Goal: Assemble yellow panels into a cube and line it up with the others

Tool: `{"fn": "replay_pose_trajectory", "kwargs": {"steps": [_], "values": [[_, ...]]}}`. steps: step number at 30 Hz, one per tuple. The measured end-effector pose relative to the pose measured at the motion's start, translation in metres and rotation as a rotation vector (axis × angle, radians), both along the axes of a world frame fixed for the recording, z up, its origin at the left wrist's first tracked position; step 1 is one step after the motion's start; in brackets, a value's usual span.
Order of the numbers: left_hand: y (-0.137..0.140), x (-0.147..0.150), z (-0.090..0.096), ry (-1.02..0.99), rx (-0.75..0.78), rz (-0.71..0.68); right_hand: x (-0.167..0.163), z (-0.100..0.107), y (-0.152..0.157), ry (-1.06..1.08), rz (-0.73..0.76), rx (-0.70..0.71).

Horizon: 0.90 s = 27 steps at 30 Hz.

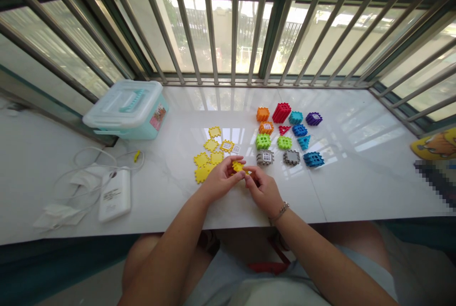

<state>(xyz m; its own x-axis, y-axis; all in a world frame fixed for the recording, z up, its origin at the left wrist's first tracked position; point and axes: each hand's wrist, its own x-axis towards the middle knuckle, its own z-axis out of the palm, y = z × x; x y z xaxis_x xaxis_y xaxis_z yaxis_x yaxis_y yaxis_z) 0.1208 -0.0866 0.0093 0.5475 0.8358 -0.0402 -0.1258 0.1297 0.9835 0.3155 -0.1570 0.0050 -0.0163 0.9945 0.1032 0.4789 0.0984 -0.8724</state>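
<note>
My left hand [223,176] is closed around yellow interlocking tiles [237,167] with notched edges, held just over the white tabletop. From the other side, the fingertips of my right hand [262,188] pinch at the same yellow pieces; how many there are is hidden by the fingers. Several loose yellow tiles [211,145] lie flat to the left and beyond my left hand, one bearing a white label [227,146]. Right of my hands stand a labelled grey stack [265,157] and a second grey stack [292,157] of similar tiles.
Colour-sorted stacks stand at the right, among them red [281,112], green [263,141] and blue [314,159]. A lidded turquoise box [126,109] is at the back left. A white power bank [115,195] lies by cables at the left. Metal window bars [235,25] edge the back.
</note>
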Motion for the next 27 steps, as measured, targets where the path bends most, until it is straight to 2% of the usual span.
{"fn": "replay_pose_trajectory", "kwargs": {"steps": [7,19,27], "values": [[0.001,-0.01,0.012,0.083,0.009,-0.051,-0.002,0.002,0.001,0.037,-0.034,-0.021],[-0.001,-0.009,0.014,0.184,0.06,0.004,-0.005,-0.003,0.003,-0.028,-0.035,-0.052],[-0.002,-0.012,0.017,0.291,0.043,-0.052,-0.006,0.0,0.003,-0.1,0.014,-0.064]]}}
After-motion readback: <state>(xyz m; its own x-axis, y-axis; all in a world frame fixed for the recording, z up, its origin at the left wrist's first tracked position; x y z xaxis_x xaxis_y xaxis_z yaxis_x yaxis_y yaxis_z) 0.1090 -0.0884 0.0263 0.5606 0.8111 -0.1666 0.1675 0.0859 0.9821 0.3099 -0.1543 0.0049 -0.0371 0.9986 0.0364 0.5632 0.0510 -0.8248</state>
